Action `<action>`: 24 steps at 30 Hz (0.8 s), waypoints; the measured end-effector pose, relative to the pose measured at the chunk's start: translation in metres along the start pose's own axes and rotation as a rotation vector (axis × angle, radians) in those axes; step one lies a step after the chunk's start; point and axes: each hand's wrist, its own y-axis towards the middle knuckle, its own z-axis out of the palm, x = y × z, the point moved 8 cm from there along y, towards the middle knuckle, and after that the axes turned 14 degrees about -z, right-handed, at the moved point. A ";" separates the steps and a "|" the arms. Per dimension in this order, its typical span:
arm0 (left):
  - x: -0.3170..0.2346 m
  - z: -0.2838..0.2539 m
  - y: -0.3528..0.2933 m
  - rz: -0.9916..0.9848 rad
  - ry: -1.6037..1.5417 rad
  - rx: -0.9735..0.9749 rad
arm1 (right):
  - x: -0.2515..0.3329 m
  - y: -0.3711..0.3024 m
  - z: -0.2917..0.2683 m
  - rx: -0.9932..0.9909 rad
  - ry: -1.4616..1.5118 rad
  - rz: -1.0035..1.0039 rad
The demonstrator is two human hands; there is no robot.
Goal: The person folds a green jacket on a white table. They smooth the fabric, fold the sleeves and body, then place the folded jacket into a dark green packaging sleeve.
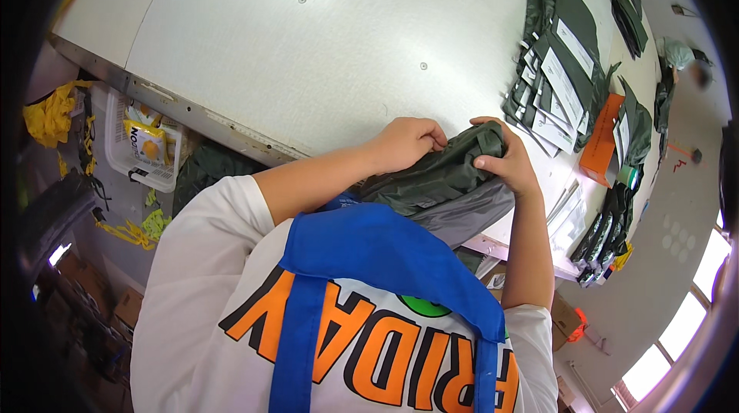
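A folded bundle of thin, shiny dark green fabric [439, 176] lies at the table's near edge, close against my body. My right hand [514, 163] grips its right end, thumb on the near side and fingers over the top. At the bundle's far edge my left hand [406, 143] is closed, fingers curled onto the fabric; the fingertips are partly hidden. Grey fabric [473, 213] shows beneath the bundle. I cannot make out what kind of article the bundle is.
The pale table [323, 51] stretches away in front. Dark green pouches with white tags [558, 66] lie stacked at right, beside an orange box [602, 140] and black packets [604, 232]. Below the table's left edge stands a white basket [115, 136] with yellow packs.
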 end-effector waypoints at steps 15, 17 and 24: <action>0.018 0.053 0.045 -0.249 0.574 0.541 | 0.011 -0.024 0.000 -0.091 -0.046 -0.082; 0.016 0.049 0.046 -0.338 0.649 0.434 | 0.000 -0.029 -0.003 -0.151 -0.080 -0.064; -0.010 0.040 0.040 0.118 0.920 -0.091 | -0.014 -0.049 -0.015 -0.212 -0.233 -0.083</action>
